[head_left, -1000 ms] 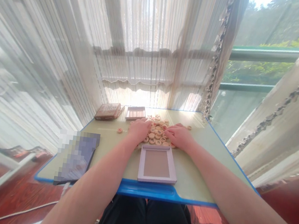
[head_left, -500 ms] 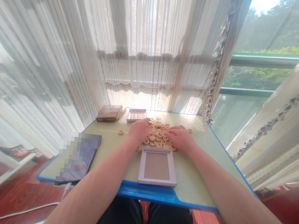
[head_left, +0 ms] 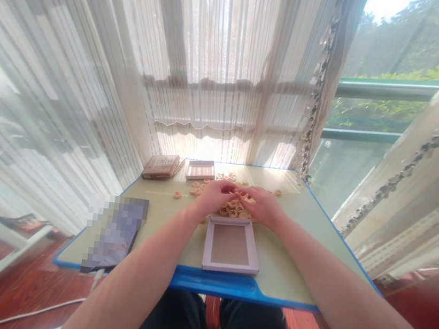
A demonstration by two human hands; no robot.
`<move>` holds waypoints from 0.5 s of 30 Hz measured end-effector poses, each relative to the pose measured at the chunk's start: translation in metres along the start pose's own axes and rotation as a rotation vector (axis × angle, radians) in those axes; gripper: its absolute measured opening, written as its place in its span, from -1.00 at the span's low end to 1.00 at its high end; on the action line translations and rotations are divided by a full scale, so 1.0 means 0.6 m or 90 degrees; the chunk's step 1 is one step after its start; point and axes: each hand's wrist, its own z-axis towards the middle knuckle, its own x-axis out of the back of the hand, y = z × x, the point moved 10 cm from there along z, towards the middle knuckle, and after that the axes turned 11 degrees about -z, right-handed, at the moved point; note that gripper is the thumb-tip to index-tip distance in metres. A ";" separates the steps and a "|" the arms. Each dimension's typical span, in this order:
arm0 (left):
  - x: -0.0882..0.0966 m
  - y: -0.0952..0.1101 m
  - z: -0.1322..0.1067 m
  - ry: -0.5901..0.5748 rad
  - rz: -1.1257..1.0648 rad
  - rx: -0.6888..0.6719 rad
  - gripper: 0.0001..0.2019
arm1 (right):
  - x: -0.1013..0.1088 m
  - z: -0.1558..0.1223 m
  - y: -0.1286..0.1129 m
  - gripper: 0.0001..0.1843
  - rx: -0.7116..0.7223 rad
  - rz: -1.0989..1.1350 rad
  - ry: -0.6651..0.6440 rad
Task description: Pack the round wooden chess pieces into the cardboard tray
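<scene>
Round wooden Chinese chess pieces [head_left: 233,212] with red and black characters lie heaped in the middle of the table. Over the heap, my left hand [head_left: 215,193] curls its fingers and thumb around a piece near the fingertips. My right hand [head_left: 265,205] meets it from the other side, fingers bent and closed on pieces at the same spot. The fingertips of both hands nearly touch and partly hide what they hold. Just in front of the heap lies a shallow white box tray [head_left: 209,244] with a brown bottom.
At the back left are a brown printed box [head_left: 161,166] and a second shallow tray [head_left: 201,169]. A stray piece [head_left: 177,195] lies left of the heap, another [head_left: 278,192] to its right. A tablet [head_left: 121,232] with a white cable sits at the table's left edge [head_left: 69,263].
My left hand has moved right and my right hand slightly left, so they now meet over the heap. Several pieces at the heap's left side have come into view.
</scene>
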 end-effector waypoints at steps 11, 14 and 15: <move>0.033 0.010 -0.015 0.035 0.145 0.130 -0.57 | 0.033 -0.004 -0.035 -0.80 0.040 -0.014 0.031; 0.061 0.012 -0.023 0.029 0.429 0.177 -0.65 | 0.037 -0.005 -0.041 -0.83 0.017 -0.033 0.011; 0.059 0.005 -0.028 -0.027 0.480 0.205 -0.66 | 0.034 -0.006 -0.045 -0.83 0.015 -0.032 -0.013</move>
